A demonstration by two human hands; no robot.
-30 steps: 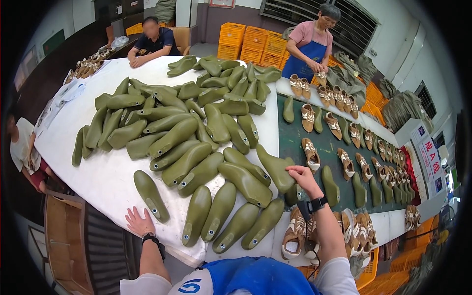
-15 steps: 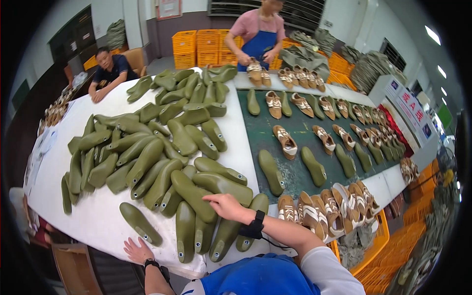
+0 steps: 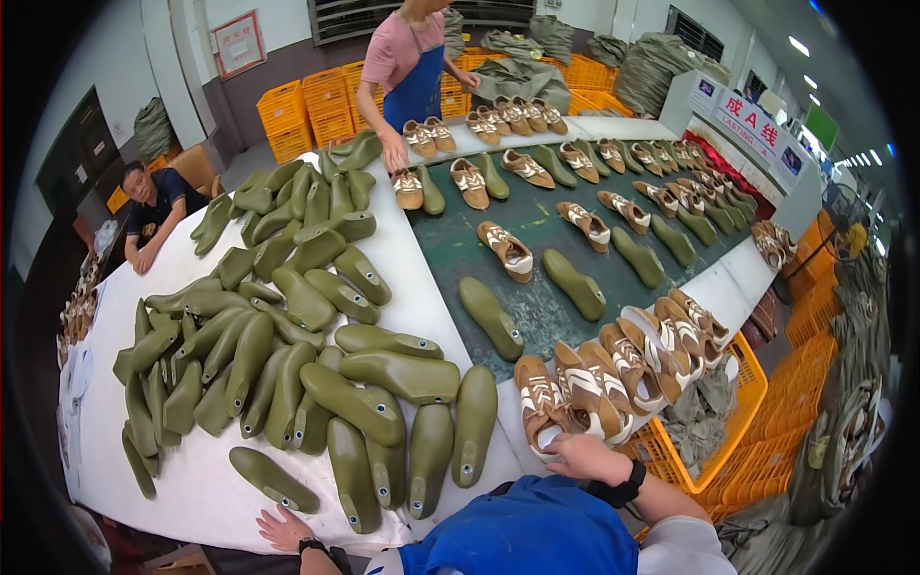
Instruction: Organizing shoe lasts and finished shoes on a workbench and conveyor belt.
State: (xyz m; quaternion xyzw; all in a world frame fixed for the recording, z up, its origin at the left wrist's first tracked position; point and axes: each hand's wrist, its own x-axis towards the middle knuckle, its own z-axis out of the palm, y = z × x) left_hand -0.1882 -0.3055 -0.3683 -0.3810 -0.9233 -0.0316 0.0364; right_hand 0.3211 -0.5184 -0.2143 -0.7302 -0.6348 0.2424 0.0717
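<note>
My left hand (image 3: 284, 530) lies with spread fingers on the near edge of the white table (image 3: 216, 508), close to a single green shoe last (image 3: 274, 479). At the front right, my right hand (image 3: 586, 458) grips the heel opening of the nearest brown sneaker with white stripes (image 3: 537, 398). Its fingertips are partly hidden at the shoe's collar. That sneaker stands at the end of a row of similar brown sneakers (image 3: 628, 364) along the near ledge. A large heap of green shoe lasts (image 3: 244, 355) covers much of the table left of my right hand.
A dark green conveyor belt (image 3: 450, 259) carries lasts and sneakers in rows. Across it, a co-worker in a blue apron (image 3: 414, 91) touches a sneaker (image 3: 407, 190). Another person (image 3: 158, 211) leans at the far left. An orange crate (image 3: 743, 412) stands beside my right arm.
My right hand has left the lasts and moved right to the nearest sneaker. My left hand stays flat. The co-worker's hand has reached to a sneaker at the belt's far left corner.
</note>
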